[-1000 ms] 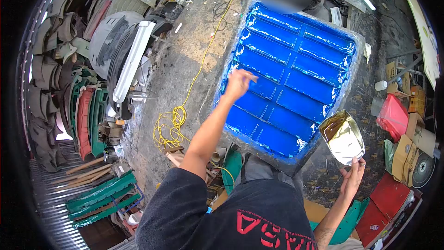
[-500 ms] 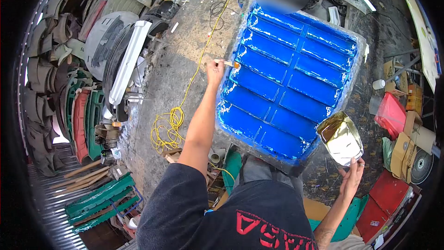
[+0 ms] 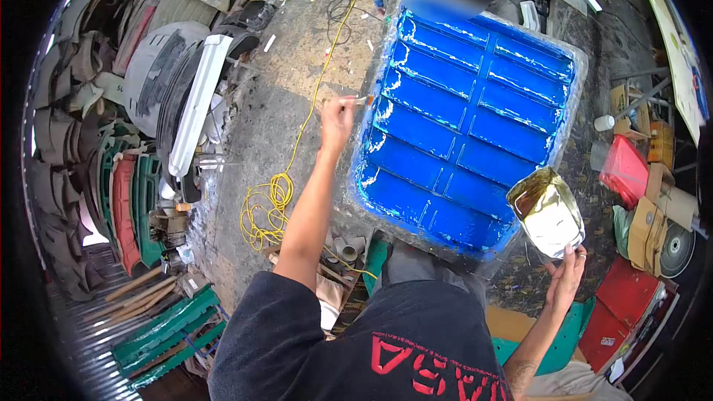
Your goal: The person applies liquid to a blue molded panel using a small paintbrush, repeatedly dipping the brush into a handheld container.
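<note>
**Brush in the left hand beside a blue ribbed panel, tin in the right**

The left hand (image 3: 338, 120) is closed, its fingers pinched around the handle of a small brush (image 3: 360, 100). The orange-brown bristles point rightward from that hand, at the grey rim of the blue ribbed panel (image 3: 425, 96); whether they touch it I cannot tell. The panel lies just right of the left hand, glossy, with white marks along its ribs and edges.

The right hand (image 3: 566, 275) is partly curled, its fingers gripping the near end of an open metal tin (image 3: 553, 219). The tin tilts away from that hand, beside the panel's near right corner.

Below and left of the left hand, a yellow cord (image 3: 279, 189) lies coiled on the floor. Farther left stands a long white strip (image 3: 199, 104). Well beyond the right hand is a red plastic bag (image 3: 625, 171).
</note>
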Tool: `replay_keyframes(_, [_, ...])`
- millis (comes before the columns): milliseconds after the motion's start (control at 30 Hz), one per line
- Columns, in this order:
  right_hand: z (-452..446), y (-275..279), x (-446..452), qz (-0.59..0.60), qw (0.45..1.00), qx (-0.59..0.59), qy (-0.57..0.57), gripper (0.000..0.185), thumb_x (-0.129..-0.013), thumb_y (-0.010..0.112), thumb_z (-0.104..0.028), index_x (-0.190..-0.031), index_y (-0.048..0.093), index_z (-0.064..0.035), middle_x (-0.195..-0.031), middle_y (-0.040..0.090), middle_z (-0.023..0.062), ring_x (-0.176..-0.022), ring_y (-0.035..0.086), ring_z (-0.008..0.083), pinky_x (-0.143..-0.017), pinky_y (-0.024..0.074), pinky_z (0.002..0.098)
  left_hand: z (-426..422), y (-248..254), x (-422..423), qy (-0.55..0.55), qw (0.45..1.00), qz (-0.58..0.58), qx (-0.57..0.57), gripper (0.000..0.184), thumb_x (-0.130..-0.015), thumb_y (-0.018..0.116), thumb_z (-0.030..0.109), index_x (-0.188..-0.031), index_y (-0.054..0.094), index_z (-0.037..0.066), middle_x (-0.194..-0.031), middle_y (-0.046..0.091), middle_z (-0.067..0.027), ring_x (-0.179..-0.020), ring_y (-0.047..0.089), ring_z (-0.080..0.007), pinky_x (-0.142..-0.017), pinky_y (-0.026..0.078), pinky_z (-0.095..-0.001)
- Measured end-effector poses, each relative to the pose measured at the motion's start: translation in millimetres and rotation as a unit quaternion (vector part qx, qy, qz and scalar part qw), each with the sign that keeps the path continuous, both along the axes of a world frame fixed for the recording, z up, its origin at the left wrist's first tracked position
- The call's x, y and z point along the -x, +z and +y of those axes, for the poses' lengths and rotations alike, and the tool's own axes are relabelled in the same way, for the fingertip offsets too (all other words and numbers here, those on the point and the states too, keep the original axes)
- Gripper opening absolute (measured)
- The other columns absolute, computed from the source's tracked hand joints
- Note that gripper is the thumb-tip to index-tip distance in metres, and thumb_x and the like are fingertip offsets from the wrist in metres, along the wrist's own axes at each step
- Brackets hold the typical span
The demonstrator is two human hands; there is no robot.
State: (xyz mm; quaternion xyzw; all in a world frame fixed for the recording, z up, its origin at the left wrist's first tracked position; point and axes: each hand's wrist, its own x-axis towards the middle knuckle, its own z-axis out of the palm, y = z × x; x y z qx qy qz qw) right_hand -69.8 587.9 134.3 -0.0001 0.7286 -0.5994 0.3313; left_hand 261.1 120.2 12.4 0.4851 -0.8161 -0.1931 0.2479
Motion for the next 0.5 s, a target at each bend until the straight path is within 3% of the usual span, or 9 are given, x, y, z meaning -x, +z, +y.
replay_keyframes(33, [-2.9,0.1,-2.3,-0.003,1.000,-0.003,0.002,0.051,-0.090,0.064,-0.035,-0.126,0.039,-0.0080,-0.121,0.052,0.0075,-0.110,0.052,0.0190,-0.080,0.0477,0.0416,4.1,-0.2,-1.9,-0.144,0.979,0.021,0.145,0.022,-0.085,0.060,0.008,-0.105,0.070,0.009,-0.096,0.068,-0.0094,-0.090,0.059,-0.0263,-0.083,0.043,-0.0376])
replay_keyframes(67, [-5.4,1.1,-6.2,-0.007,1.000,0.005,-0.003,0.049,-0.090,0.064,-0.033,-0.125,0.039,-0.0084,-0.121,0.052,0.0073,-0.110,0.053,0.0188,-0.080,0.0482,0.0427,13.9,-0.4,-5.9,-0.147,0.979,0.021,0.143,0.022,-0.085,0.060,0.008,-0.105,0.070,0.009,-0.096,0.068,-0.0094,-0.090,0.059,-0.0263,-0.083,0.043,-0.0376])
replay_keyframes(133, [-10.8,3.0,-15.0,-0.005,1.000,0.002,-0.015,0.051,-0.089,0.064,-0.036,-0.125,0.040,-0.0089,-0.120,0.052,0.0066,-0.109,0.052,0.0181,-0.078,0.0494,0.0404,44.1,14.9,-9.6,-0.207,0.951,-0.212,0.085,0.035,-0.082,0.059,0.006,-0.116,0.064,0.009,-0.105,0.063,-0.0040,-0.100,0.054,-0.0273,-0.086,0.041,-0.0436])
replay_keyframes(300, [-16.8,-0.1,-28.6,-0.001,0.999,0.025,-0.034,0.053,-0.089,0.064,-0.037,-0.126,0.039,-0.0083,-0.119,0.051,0.0073,-0.109,0.052,0.0175,-0.074,0.0525,0.0371,61.3,31.1,-41.2,-0.274,0.925,-0.246,0.094,0.041,-0.076,0.061,0.006,-0.117,0.064,0.011,-0.106,0.062,-0.0040,-0.101,0.051,-0.0279,-0.087,0.039,-0.0415])
replay_keyframes(367, [-19.2,-0.6,-31.5,-0.014,0.998,0.034,-0.043,0.048,-0.090,0.065,-0.032,-0.124,0.039,-0.0095,-0.119,0.054,0.0056,-0.107,0.054,0.0159,-0.075,0.0503,0.0343,58.2,47.1,-42.2,-0.240,0.948,-0.206,0.048,0.042,-0.076,0.061,0.007,-0.117,0.064,0.011,-0.102,0.063,-0.0034,-0.101,0.051,-0.0285,-0.090,0.038,-0.0424])
replay_keyframes(400, [-21.0,0.2,-32.9,-0.014,0.998,0.034,-0.044,0.048,-0.090,0.065,-0.032,-0.124,0.039,-0.0095,-0.119,0.054,0.0056,-0.107,0.054,0.0159,-0.075,0.0503,0.0343,56.6,53.8,-36.5,-0.209,0.960,-0.166,0.089,0.032,-0.081,0.061,0.007,-0.112,0.067,0.008,-0.095,0.067,-0.0046,-0.089,0.057,-0.0238,-0.081,0.043,-0.0382])
replay_keyframes(433, [-23.0,1.1,-34.6,-0.014,0.998,0.035,-0.048,0.048,-0.090,0.065,-0.032,-0.124,0.040,-0.0095,-0.119,0.054,0.0052,-0.106,0.054,0.0153,-0.074,0.0505,0.0338,52.8,41.7,-33.4,-0.210,0.959,-0.166,0.089,0.032,-0.081,0.061,0.007,-0.112,0.067,0.008,-0.095,0.067,-0.0046,-0.089,0.057,-0.0238,-0.081,0.043,-0.0382])
replay_keyframes(467, [-25.1,1.8,-36.9,-0.015,0.998,0.036,-0.051,0.048,-0.090,0.065,-0.032,-0.124,0.040,-0.0095,-0.119,0.054,0.0048,-0.105,0.055,0.0147,-0.073,0.0508,0.0333,47.8,20.6,-29.6,-0.124,0.992,-0.006,-0.002,0.026,-0.085,0.060,0.009,-0.110,0.068,0.007,-0.092,0.068,-0.0050,-0.081,0.058,-0.0202,-0.073,0.044,-0.0350])
replay_keyframes(500, [-27.4,2.1,-39.0,-0.014,0.998,0.035,-0.051,0.048,-0.090,0.065,-0.032,-0.124,0.040,-0.0095,-0.119,0.054,0.0048,-0.105,0.055,0.0147,-0.073,0.0508,0.0333,45.1,7.1,-23.9,-0.031,0.983,0.156,-0.093,0.021,-0.089,0.059,0.010,-0.107,0.069,0.005,-0.088,0.069,-0.0055,-0.072,0.059,-0.0166,-0.065,0.046,-0.0319])
